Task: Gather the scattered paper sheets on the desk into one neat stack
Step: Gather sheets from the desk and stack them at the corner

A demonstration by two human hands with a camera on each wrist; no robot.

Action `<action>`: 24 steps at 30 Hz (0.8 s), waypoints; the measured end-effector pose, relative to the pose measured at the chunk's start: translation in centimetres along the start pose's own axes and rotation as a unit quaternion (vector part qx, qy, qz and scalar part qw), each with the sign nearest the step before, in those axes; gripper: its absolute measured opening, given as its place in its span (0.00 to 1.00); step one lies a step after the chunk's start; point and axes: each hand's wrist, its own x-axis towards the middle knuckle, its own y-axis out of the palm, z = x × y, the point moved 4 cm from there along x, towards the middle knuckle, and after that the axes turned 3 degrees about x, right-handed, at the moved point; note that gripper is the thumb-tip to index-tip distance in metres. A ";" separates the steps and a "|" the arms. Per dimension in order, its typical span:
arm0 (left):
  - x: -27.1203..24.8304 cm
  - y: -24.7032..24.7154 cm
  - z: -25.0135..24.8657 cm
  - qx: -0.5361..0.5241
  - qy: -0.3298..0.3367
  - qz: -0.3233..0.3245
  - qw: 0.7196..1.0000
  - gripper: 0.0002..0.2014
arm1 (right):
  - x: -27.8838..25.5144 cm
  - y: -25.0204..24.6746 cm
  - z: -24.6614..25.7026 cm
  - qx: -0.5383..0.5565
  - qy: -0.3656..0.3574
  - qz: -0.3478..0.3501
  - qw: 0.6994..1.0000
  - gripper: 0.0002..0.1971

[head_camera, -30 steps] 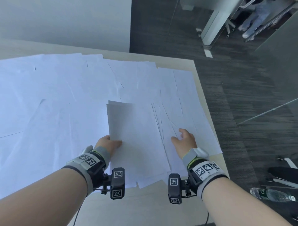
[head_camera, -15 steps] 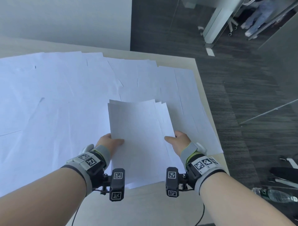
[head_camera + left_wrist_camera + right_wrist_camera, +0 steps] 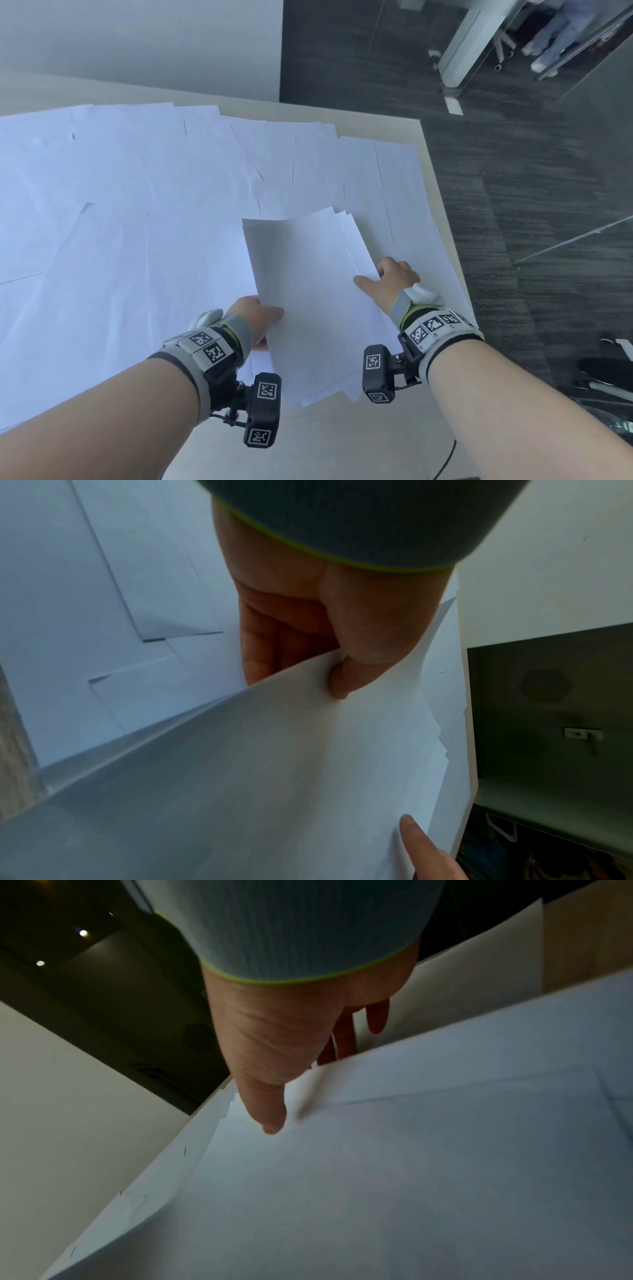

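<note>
A small stack of white sheets is held a little above the desk, its left edge raised. My left hand pinches the stack's left edge, thumb on top and fingers underneath, as the left wrist view shows for the hand and stack. My right hand grips the right edge, thumb lying on top, fingers curled past the edge; the right wrist view shows this hand on the stack. Several loose sheets overlap across the desk.
The pale desk shows bare at the near edge below the stack. Its right edge drops to dark carpet. A glass partition and a person's legs are far off at the top right.
My right hand slid sheets from the right in under the stack, then took hold of its right edge. The stack has turned slightly and its left edge has lifted.
</note>
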 end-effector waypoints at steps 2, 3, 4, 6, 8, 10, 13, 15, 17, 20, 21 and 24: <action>0.1 0.0 0.1 -0.004 -0.003 0.000 1.000 0.04 | 0.2 -0.2 -0.3 0.062 0.013 0.007 0.998 0.28; 0.1 0.0 0.1 -0.007 -0.005 -0.001 1.000 0.05 | 0.4 -0.2 -0.5 0.101 0.026 0.016 0.994 0.32; 0.2 0.0 0.2 -0.008 -0.006 -0.002 1.000 0.05 | 0.5 -0.1 -0.8 0.136 0.036 0.028 0.990 0.36; 0.2 -0.1 0.1 -0.008 -0.006 -0.005 1.000 0.06 | 0.6 0.3 -1.0 0.171 0.039 0.067 0.982 0.44; 0.1 -0.1 0.0 0.006 0.001 -0.001 1.000 0.07 | 0.6 0.7 -1.2 0.199 0.028 0.093 0.975 0.40; -0.1 -0.1 -0.1 0.036 0.013 0.011 0.999 0.07 | 0.6 1.2 -1.5 0.254 0.018 0.097 0.962 0.32; -0.4 0.1 -0.3 0.125 0.043 0.031 0.991 0.07 | -0.8 1.4 -2.0 0.362 0.012 0.120 0.924 0.17; -0.6 0.3 -0.4 0.170 0.046 0.038 0.984 0.08 | -1.7 1.8 -2.6 0.397 0.014 0.139 0.907 0.14; -1.1 0.8 -0.6 0.216 0.048 0.047 0.974 0.10 | -2.3 2.3 -3.4 0.385 0.012 0.147 0.911 0.12; -1.6 1.5 -1.4 0.297 0.051 0.040 0.953 0.16 | -2.8 2.4 -4.7 0.342 0.008 0.134 0.930 0.10; -1.6 1.6 -1.7 0.310 0.044 0.040 0.949 0.17 | -3.0 2.1 -5.3 0.340 0.011 0.117 0.933 0.10; -1.3 1.3 -1.9 0.235 -0.046 0.085 0.967 0.17 | -3.7 1.2 -7.2 0.357 0.034 0.068 0.931 0.08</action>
